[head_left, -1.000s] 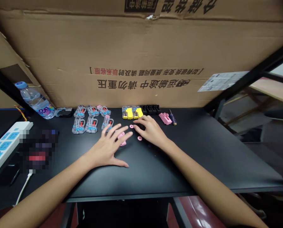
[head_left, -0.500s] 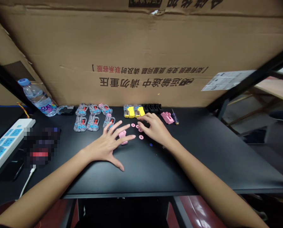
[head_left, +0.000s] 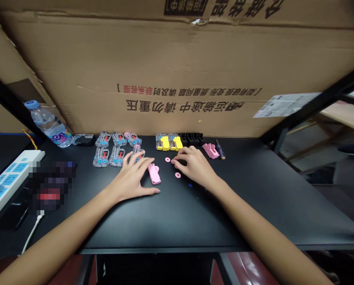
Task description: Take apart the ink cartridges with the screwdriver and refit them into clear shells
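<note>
My left hand is open, fingers bent and thumb stretched apart, beside a small pink plastic part on the black table. Its fingertips are close to the part's far end; whether they touch it I cannot tell. My right hand has thumb and forefinger pinched at a flat pink ring, partly hidden by the fingertips. A second pink ring lies just to the left, and a third ring lies nearer me, below the right thumb.
Several clear plastic assemblies stand at the back left. Yellow-and-clear assemblies, black parts, a pink part and a screwdriver line the cardboard. A bottle and power strip are leftmost. A blue disc lies near the right wrist.
My left hand's spread fingers have drawn in and back from over the pink part, uncovering it. My right thumb and forefinger have closed in at a pink ring. The view has tilted slightly.
</note>
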`<state>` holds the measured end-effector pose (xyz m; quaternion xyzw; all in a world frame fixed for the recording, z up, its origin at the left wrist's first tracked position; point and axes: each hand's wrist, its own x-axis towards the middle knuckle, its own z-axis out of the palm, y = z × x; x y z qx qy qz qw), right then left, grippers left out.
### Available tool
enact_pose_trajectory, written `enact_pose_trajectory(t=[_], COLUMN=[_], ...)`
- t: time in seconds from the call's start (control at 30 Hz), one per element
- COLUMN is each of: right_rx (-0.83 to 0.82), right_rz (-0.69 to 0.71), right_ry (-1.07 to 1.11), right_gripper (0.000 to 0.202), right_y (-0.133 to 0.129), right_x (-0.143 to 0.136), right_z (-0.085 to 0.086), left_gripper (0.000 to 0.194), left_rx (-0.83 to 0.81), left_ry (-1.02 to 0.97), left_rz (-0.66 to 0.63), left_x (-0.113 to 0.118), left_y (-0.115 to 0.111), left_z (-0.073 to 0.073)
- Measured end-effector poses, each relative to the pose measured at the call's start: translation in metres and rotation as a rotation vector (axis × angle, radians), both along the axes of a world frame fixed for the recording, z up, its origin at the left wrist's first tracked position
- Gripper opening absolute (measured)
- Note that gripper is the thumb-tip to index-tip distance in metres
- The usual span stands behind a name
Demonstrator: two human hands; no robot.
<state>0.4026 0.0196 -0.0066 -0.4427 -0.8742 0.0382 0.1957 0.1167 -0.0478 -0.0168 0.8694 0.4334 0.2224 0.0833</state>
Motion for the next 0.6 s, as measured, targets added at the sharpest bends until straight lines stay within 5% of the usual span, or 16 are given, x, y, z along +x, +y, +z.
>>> enact_pose_trajectory(t=[0.23, 0.43, 0.6], right_rx=[-0.015, -0.306, -0.497], right_rz=[0.061, 0.120, 0.140], right_ry=[-0.043, 0.464, 0.653], right_gripper=[0.020, 0.025, 0.031], right_y=[-0.011, -0.027, -0.035], right_x=[-0.009, -0.028, -0.044], right_z=[0.004, 0.017, 0.006], left_gripper=[0.059, 0.059, 0.059], left_rx=[-0.041, -0.017, 0.022], left_ry=[-0.037, -0.065, -0.148], left_rz=[0.016, 0.008, -0.023], left_x=[0.001, 0.002, 0.003], left_y=[0.000, 0.000, -0.002], left_z=[-0.001, 0.005, 0.008])
